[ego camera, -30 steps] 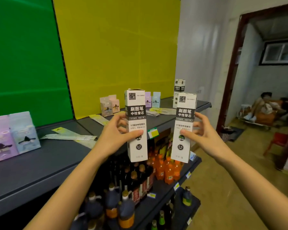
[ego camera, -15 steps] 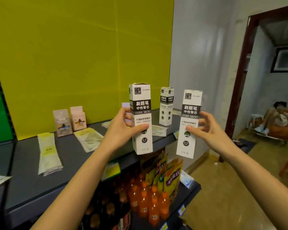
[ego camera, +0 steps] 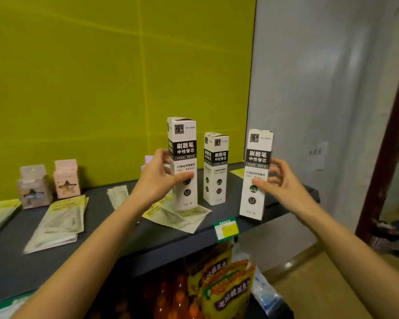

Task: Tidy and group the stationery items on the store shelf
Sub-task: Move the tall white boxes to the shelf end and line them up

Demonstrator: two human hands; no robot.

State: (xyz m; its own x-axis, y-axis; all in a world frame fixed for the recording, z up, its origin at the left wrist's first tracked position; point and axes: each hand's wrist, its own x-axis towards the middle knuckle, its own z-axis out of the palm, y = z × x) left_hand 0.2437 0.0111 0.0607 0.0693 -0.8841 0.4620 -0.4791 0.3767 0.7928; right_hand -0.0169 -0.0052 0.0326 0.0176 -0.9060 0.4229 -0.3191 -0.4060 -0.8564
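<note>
My left hand [ego camera: 158, 179] grips a tall white and black refill box [ego camera: 183, 143] upright, its base low over a flat packet on the dark shelf [ego camera: 129, 233]. My right hand [ego camera: 283, 183] holds a second identical refill box [ego camera: 257, 173] upright over the shelf's front right edge. Between the two held boxes, a third refill box [ego camera: 215, 168] stands on the shelf, further back. Whether the held boxes touch the shelf, I cannot tell.
Flat yellow-green packets [ego camera: 60, 222] lie scattered on the shelf. A grey carton [ego camera: 32, 186] and a pink carton [ego camera: 66, 178] stand by the yellow wall. A price tag [ego camera: 226, 229] hangs on the shelf edge. Snack bags [ego camera: 226, 286] and orange bottles fill the shelf below.
Both hands carried their boxes right along the shelf and closer to the standing third box. The boxes are now lower, near the shelf surface.
</note>
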